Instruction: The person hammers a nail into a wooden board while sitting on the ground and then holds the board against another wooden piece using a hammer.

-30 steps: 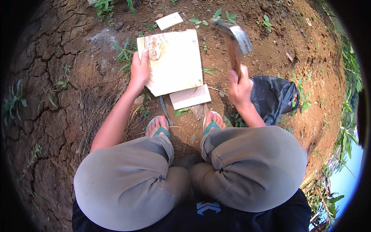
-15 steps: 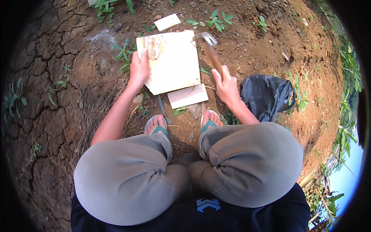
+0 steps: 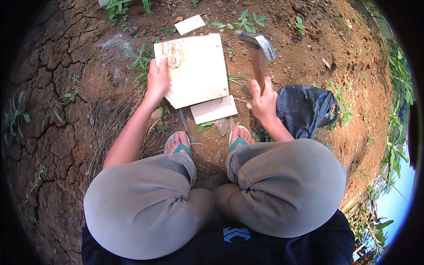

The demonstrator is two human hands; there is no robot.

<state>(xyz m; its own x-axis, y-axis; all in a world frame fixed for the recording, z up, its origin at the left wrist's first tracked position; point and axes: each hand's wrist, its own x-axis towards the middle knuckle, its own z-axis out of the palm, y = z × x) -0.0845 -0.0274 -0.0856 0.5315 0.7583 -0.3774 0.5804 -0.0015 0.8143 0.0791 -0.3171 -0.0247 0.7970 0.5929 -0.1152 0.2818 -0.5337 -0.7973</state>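
Observation:
My left hand (image 3: 157,81) grips the left edge of a pale, squarish wooden board (image 3: 198,68), its thumb lying on top and the fingers hidden beneath. A rough bark-like patch marks the board's upper left corner. In my right hand (image 3: 264,102) is a claw hammer (image 3: 257,57), held by its wooden handle. The hammer's metal head is raised to the right of the board, apart from it. Against the board's near edge lies a small wooden block (image 3: 214,110). Another small pale wood piece (image 3: 190,24) rests just past the far edge.
A black plastic bag (image 3: 304,109) lies on the soil right of my right hand. My feet in green-strapped flip-flops (image 3: 182,143) are close below the block. Small green plants (image 3: 245,21) grow around the board, and cracked earth (image 3: 53,88) spreads on the left.
The hammer head has lifted away from the board's upper right corner and swung right. My right hand has shifted slightly right and nearer. My left hand keeps its hold on the board.

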